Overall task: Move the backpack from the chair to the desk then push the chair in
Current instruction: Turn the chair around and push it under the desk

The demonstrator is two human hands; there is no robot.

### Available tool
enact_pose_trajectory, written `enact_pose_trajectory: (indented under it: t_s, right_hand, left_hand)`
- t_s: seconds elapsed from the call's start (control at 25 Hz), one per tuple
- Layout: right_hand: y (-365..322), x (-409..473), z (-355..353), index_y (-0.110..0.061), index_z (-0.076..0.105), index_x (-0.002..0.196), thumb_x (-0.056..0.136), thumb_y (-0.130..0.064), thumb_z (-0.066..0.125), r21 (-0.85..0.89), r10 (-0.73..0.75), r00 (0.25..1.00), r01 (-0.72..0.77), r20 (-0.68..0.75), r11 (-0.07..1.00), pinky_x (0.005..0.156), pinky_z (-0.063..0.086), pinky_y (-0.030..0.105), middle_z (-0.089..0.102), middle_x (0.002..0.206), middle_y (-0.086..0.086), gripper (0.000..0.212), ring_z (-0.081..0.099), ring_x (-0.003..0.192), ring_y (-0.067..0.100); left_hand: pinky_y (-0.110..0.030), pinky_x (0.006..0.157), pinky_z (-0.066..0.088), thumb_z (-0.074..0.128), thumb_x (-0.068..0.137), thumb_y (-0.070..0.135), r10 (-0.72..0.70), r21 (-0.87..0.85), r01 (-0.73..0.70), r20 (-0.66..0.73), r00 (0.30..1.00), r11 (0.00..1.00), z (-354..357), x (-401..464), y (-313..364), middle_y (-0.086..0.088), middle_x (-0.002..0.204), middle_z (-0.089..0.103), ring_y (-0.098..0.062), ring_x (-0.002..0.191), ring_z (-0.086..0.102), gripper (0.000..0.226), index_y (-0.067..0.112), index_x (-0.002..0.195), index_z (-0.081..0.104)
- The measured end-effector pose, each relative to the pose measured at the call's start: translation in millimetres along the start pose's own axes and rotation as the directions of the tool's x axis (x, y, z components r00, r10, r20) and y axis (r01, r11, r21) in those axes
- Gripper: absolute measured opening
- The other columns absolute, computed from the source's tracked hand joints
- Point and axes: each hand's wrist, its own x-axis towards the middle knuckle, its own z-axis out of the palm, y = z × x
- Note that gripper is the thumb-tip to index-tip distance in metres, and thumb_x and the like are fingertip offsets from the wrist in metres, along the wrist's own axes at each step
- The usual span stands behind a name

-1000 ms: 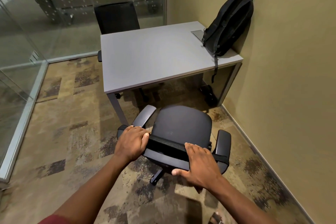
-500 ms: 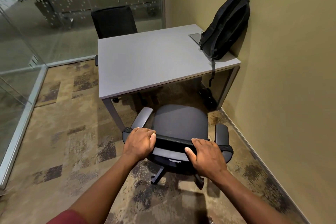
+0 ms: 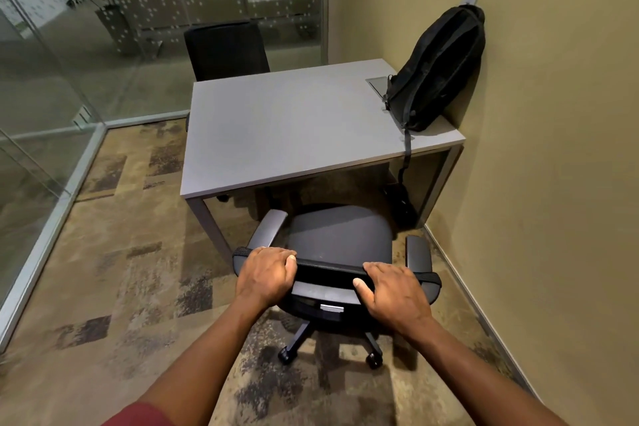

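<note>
Black woven fabric covers the backpack [image 3: 437, 67], a long soft-sided shape standing at the two o'clock corner of the grey worktop [image 3: 294, 121]. Its long axis runs upward with a slight lean, the top resting against the tan wall [image 3: 553, 114], the base on the worktop's right edge. One thin strap [image 3: 405, 156] hangs off the near edge and trails down past the metal leg. Just beside the bag at its lower left, a small rectangular metal plate [image 3: 377, 84] sits flush in the smooth matte surface.

The chair [image 3: 340, 239] stands at six o'clock from the worktop, its rounded dark seat pointing toward the desk, the front edge near the worktop's near edge but not under it. Grey plastic armrests flank the seat; the backrest's top edge is a padded black bar with a mesh-like texture. Castors show on the patchy brown carpet [image 3: 121, 270] below.

The left hand [image 3: 266, 275] wraps the bar's left end, fingers curled over the top and pressed together. The right hand [image 3: 392, 289] grips the right part, fingers draped over the bar and thumb tucked beneath against the grey panel.

At twelve o'clock, a second black chair [image 3: 226, 50] stands behind the worktop, in front of frosted dotted glass [image 3: 207, 3].
</note>
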Motion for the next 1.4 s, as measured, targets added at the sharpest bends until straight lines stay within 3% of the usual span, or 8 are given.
enact_pose_trajectory:
  t_s: [0.32, 0.64, 0.92, 1.4]
  right_hand:
    - [79.2, 52.2, -17.0, -0.021, 0.058, 0.131, 0.093, -0.063, 0.023, -0.026, -0.093, 0.995, 0.093, 0.023, 0.995, 0.098, 0.042, 0.040, 0.066, 0.126, -0.003, 0.065, 0.059, 0.117, 0.017]
    - [152.8, 104.6, -39.9, -0.022, 0.057, 0.132, 0.094, -0.062, 0.025, -0.043, -0.211, 0.975, 0.214, 0.067, 0.976, 0.096, 0.043, 0.039, 0.066, 0.124, -0.002, 0.064, 0.059, 0.114, 0.018]
    - [180.6, 148.2, -45.2, -0.022, 0.057, 0.133, 0.094, -0.060, 0.026, -0.047, -0.274, 0.958, 0.278, 0.080, 0.959, 0.094, 0.044, 0.037, 0.067, 0.125, -0.002, 0.063, 0.060, 0.112, 0.019]
    - [220.2, 252.2, -49.3, -0.023, 0.057, 0.134, 0.095, -0.058, 0.028, -0.042, -0.355, 0.931, 0.359, 0.083, 0.932, 0.097, 0.043, 0.035, 0.066, 0.127, -0.004, 0.060, 0.060, 0.114, 0.018]
  left_hand:
    - [-0.039, 0.088, 0.050, 0.031, 0.092, 0.033, -0.119, -0.048, 0.119, 0.005, 0.993, 0.992, 16.5, 48.2, 55.3, -0.003, 0.095, 0.077, -0.021, 0.091, 0.068, 0.047, 0.016, 0.091, 0.075]
    - [-0.037, 0.082, 0.054, 0.042, 0.077, 0.031, -0.270, -0.057, 0.271, 0.034, 0.962, 0.961, 36.9, 93.6, 108.3, -0.005, 0.093, 0.077, -0.025, 0.089, 0.069, 0.039, 0.019, 0.093, 0.075]
    - [-0.034, 0.089, 0.055, 0.045, 0.078, 0.028, -0.320, -0.109, 0.321, 0.032, 0.947, 0.941, 49.7, 127.1, 116.8, 0.001, 0.110, 0.076, -0.022, 0.104, 0.067, 0.047, 0.026, 0.116, 0.073]
    - [-0.035, 0.077, 0.057, 0.043, 0.076, 0.021, -0.385, -0.105, 0.385, 0.026, 0.923, 0.917, 67.7, 212.4, 115.0, 0.000, 0.093, 0.076, -0.021, 0.090, 0.068, 0.040, 0.021, 0.102, 0.073]
